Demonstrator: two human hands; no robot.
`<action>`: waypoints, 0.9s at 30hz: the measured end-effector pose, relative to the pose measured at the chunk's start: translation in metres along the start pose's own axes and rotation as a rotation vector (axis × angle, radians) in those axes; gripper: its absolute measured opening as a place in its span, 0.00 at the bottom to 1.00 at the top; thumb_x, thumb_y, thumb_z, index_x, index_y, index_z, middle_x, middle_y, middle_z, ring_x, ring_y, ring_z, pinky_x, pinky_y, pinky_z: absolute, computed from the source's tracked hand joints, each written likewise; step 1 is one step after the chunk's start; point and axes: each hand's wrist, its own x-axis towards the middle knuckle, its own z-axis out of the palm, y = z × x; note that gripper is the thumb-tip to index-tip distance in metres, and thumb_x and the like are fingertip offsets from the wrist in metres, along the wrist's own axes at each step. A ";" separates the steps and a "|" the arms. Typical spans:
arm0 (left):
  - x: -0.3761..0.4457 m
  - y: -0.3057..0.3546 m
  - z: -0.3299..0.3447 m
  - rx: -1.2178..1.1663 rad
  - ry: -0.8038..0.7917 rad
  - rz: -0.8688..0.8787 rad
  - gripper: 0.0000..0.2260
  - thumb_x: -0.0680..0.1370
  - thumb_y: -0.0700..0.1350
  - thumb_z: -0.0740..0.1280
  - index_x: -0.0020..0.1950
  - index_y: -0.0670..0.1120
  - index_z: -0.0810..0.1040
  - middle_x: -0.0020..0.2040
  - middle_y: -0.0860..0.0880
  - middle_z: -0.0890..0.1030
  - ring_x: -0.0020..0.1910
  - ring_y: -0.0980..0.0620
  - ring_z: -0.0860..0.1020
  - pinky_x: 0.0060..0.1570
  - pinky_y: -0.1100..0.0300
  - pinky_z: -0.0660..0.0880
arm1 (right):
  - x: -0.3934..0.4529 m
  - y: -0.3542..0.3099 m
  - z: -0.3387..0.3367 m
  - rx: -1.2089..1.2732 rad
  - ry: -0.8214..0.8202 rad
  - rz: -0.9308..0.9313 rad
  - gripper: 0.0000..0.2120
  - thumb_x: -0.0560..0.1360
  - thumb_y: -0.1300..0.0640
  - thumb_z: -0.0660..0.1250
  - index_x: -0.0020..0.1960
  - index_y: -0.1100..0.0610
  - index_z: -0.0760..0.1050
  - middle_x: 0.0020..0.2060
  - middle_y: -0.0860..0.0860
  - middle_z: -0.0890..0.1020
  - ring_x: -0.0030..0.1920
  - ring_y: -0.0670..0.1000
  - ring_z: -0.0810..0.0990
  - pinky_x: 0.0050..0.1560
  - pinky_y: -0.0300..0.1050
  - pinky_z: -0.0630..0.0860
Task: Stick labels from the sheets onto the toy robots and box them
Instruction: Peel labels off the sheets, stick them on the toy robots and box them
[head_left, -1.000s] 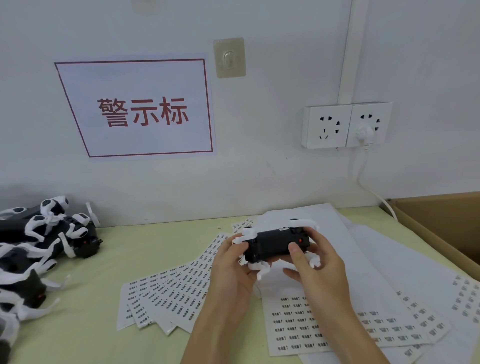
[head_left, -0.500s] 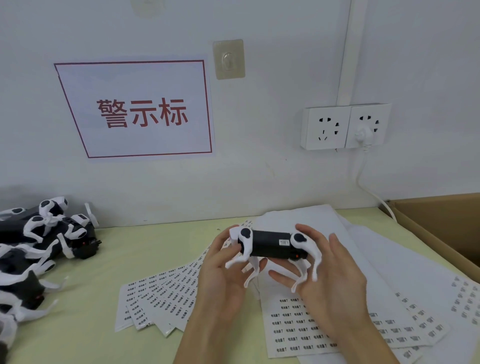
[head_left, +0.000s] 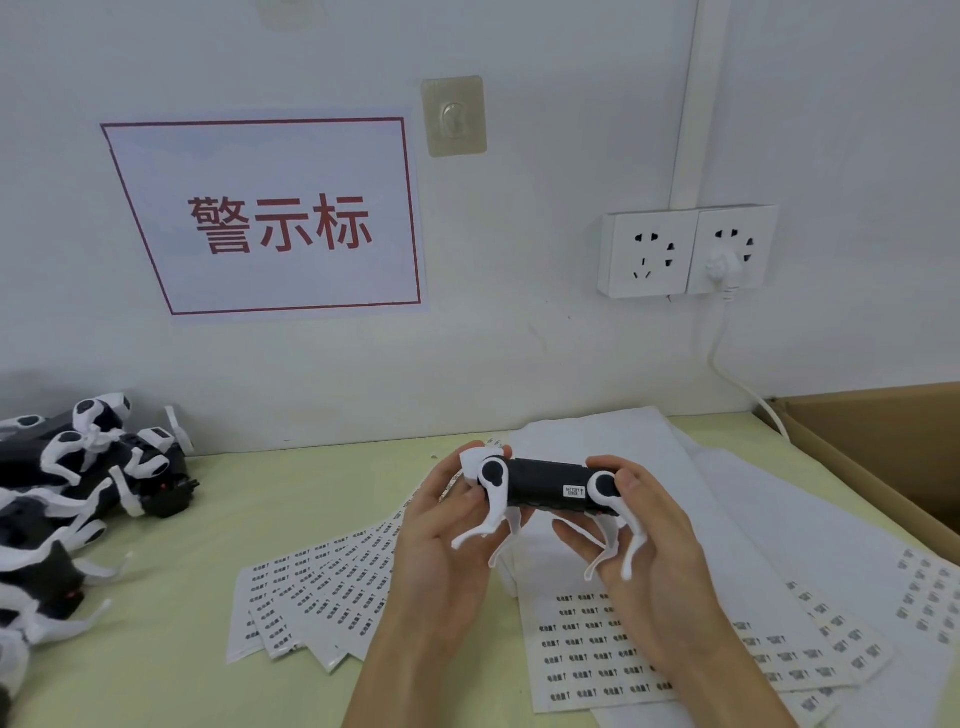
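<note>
A black toy robot dog (head_left: 545, 486) with white legs hangs level above the table, legs pointing down toward me. A small white label sits on its side near the right end. My left hand (head_left: 441, 540) grips its left end and my right hand (head_left: 649, 540) grips its right end, thumb over the rear joint. Label sheets (head_left: 332, 597) lie fanned out below my left hand, and more label sheets (head_left: 597, 649) lie under my right hand. The cardboard box (head_left: 872, 447) stands at the right edge.
A pile of black and white toy robots (head_left: 78, 493) lies at the left on the pale green table (head_left: 171, 597). Blank white backing sheets (head_left: 597, 436) spread behind the hands. A wall socket (head_left: 685, 252) with a plugged cable hangs above.
The toy robot has been turned from belly-up to level with its side toward me and legs down. Both hands have shifted to its two ends.
</note>
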 end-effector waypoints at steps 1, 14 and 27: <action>0.000 0.000 0.000 0.015 -0.002 0.004 0.21 0.69 0.38 0.72 0.61 0.39 0.79 0.61 0.38 0.81 0.56 0.39 0.81 0.50 0.48 0.81 | 0.000 -0.001 0.001 0.008 0.004 0.010 0.19 0.69 0.50 0.67 0.54 0.61 0.78 0.52 0.59 0.82 0.49 0.59 0.84 0.48 0.53 0.82; 0.003 -0.002 -0.003 0.129 0.059 0.089 0.19 0.69 0.42 0.74 0.60 0.44 0.81 0.54 0.43 0.83 0.47 0.47 0.83 0.38 0.57 0.79 | 0.001 -0.005 -0.003 0.019 -0.070 0.300 0.16 0.73 0.51 0.66 0.51 0.63 0.78 0.46 0.67 0.81 0.42 0.66 0.80 0.39 0.57 0.81; 0.004 -0.008 0.006 0.440 0.329 0.041 0.15 0.80 0.58 0.64 0.46 0.48 0.81 0.43 0.39 0.86 0.38 0.35 0.85 0.38 0.42 0.82 | -0.008 -0.006 -0.003 -0.424 -0.464 0.590 0.14 0.80 0.64 0.66 0.65 0.63 0.74 0.32 0.49 0.84 0.34 0.48 0.84 0.45 0.48 0.81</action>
